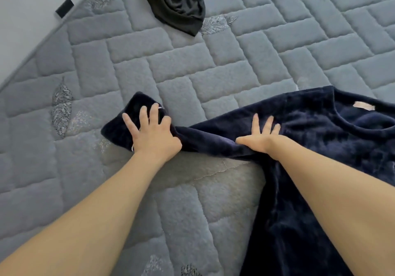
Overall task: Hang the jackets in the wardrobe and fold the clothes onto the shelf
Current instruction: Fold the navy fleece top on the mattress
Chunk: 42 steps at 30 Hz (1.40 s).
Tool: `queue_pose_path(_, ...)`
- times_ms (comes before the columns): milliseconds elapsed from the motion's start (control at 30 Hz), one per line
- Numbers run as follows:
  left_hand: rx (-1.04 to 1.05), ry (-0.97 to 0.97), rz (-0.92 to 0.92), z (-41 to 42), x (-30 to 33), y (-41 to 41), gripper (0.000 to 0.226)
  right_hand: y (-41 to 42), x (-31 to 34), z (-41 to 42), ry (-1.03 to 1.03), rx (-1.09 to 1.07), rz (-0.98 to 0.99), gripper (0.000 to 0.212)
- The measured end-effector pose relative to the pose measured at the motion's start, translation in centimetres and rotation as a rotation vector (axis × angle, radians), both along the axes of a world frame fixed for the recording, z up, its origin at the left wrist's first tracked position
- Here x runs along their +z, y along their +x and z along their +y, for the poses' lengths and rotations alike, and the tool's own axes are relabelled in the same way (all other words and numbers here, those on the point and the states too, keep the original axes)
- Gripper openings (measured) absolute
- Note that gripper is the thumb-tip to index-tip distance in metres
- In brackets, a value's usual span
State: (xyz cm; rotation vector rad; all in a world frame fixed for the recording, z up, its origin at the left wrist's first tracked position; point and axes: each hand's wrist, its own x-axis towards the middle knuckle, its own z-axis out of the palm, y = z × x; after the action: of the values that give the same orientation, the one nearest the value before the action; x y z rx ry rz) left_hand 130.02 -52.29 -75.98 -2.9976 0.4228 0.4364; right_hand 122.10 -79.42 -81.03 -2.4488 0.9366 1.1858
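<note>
1. The navy top [320, 138] lies flat on the bed [213, 72]. Your left hand [152, 132], fingers spread, presses its sleeve end.
2. Keep your right hand [259, 137], also spread, flat on the sleeve, and smooth outward before folding it in.

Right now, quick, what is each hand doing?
Left hand: open, fingers spread, pressing flat on the sleeve end of the navy fleece top.
Right hand: open, flat on the same sleeve, holding nothing.
</note>
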Motion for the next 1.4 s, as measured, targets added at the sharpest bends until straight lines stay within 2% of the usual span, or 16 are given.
queue_pose_path(133,-0.526,0.286,-0.139,3.9,2.0,0.7,0.041,1.9,1.6,1.0,-0.079,-0.01,0.101,0.129)
queue_pose_path(200,-0.797,0.318,-0.195,5.0,3.0,0.4,0.032,3.6,2.8,3.7,-0.227,0.049,-0.01,0.114)
queue_pose_path(267,-0.903,0.361,-0.186,5.8,4.1,-0.3,0.039,5.1,3.3,6.7,-0.237,0.296,-0.309,0.086)
queue_pose_path(333,-0.832,0.404,-0.063,6.8,4.5,-0.8,0.033,6.3,3.6,9.7,-0.062,0.557,-0.497,0.067)
queue_pose_path(400,-0.633,0.306,-0.034,7.2,5.2,-0.1,0.028,7.3,3.9,11.6,0.023,0.65,-0.438,0.045)
queue_pose_path(500,-0.585,0.124,-0.338,6.9,7.5,2.3,0.027,10.0,5.1,11.8,0.056,0.489,-0.368,0.014)
queue_pose_path(567,-0.638,0.032,-0.563,7.7,8.3,3.0,0.022,11.8,5.9,11.1,0.016,0.264,-0.68,0.009)
queue_pose_path(633,-0.617,0.073,-0.515,9.1,7.7,2.6,0.029,11.8,6.3,10.4,-0.127,0.185,-1.022,0.021)
queue_pose_path(667,-0.553,0.148,-0.379,9.8,7.1,1.8,0.035,11.2,6.3,10.2,-0.174,0.224,-1.081,0.03)
queue_pose_path(767,-0.178,0.286,0.011,10.0,4.4,-0.2,0.043,8.1,5.0,9.0,-0.261,0.35,-1.01,0.051)
queue_pose_path(867,-0.172,0.049,-0.005,6.6,2.3,-0.1,0.054,4.9,3.5,7.0,-0.305,0.305,-0.993,0.054)
queue_pose_path(933,-0.197,-0.142,0.115,4.0,0.4,0.5,0.064,2.8,2.2,5.2,-0.329,0.27,-0.916,0.06)
queue_pose_path(1033,-0.017,-0.161,0.334,2.6,-3.3,2.3,0.068,0.9,-0.2,2.9,-0.35,0.194,-0.653,0.078)
queue_pose_path(1200,0.076,-0.067,0.34,2.7,-7.4,3.4,0.07,1.2,-3.4,2.7,-0.406,0.201,-0.627,0.078)
queue_pose_path(1333,0.093,-0.065,0.361,2.6,-6.7,3.2,0.07,1.1,-3.5,2.5,-0.386,0.187,-0.633,0.077)
queue_pose_path(1400,0.107,0.042,0.378,2.1,-5.8,3.2,0.07,1.2,-3.0,2.3,-0.339,0.182,-0.617,0.077)
